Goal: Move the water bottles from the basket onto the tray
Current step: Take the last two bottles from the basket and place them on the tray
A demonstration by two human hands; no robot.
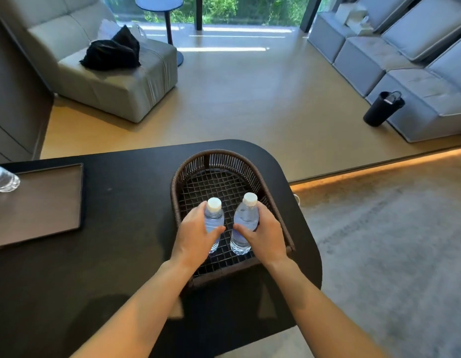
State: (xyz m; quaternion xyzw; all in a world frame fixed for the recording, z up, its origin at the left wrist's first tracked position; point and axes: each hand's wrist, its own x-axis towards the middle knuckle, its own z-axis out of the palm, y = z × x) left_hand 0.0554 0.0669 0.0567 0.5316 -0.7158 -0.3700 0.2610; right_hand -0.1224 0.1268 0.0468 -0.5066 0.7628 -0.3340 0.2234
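Basket (pixel 198 161), dark woven, sits on black counter (pixel 126 228) toward its rounded far end. Contents: 2 clear water bottles, white caps, both upright on the mesh bottom at the near end; rest of basket bare mesh.

My left hand (pixel 198 235) is wrapped round the left bottle (pixel 213 218), thumb across the front. My right hand (pixel 263 233) is wrapped round the right bottle (pixel 244 223), same grip. Bottles stand side by side w/ a narrow gap, not touching. Cannot tell if either base has left the mesh.

Tray (pixel 56 202), flat, dark rim, lies on counter well to the left of basket. Holds 1 third bottle (pixel 3 178) at its far-left corner, partly cut off by the frame edge.
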